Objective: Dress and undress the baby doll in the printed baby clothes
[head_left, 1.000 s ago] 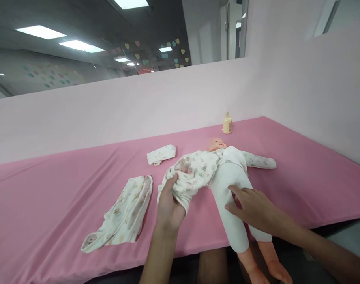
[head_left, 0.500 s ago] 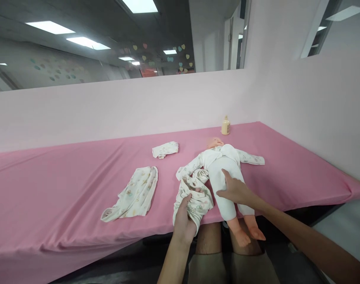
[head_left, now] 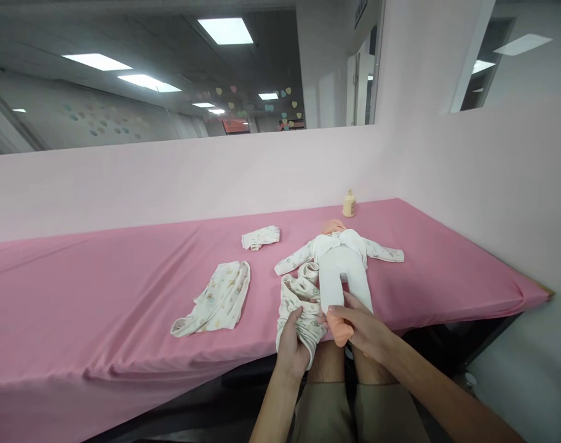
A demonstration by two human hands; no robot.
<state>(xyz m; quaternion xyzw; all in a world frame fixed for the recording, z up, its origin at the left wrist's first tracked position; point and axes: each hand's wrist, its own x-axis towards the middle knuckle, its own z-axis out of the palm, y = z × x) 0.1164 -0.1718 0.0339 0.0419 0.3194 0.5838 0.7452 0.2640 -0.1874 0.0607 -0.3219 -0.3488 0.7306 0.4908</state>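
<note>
A baby doll (head_left: 342,264) in a white top and white leggings lies on its back on the pink table (head_left: 100,295), feet toward me at the front edge. My left hand (head_left: 292,344) is closed on a bunched patterned white garment (head_left: 303,301) beside the doll's leg. My right hand (head_left: 361,329) is wrapped around the doll's bare foot (head_left: 339,329) at the table edge.
Another patterned garment (head_left: 216,300) lies flat to the left. A small folded cloth (head_left: 261,237) sits further back. A cream bottle (head_left: 349,203) stands by the pink back wall. A pink side wall closes the right. My knees show below the table edge.
The view has pulled back. My left hand drew the bunched garment down toward the table edge. My right hand slid from the doll's thigh down to its foot and closed on it.
</note>
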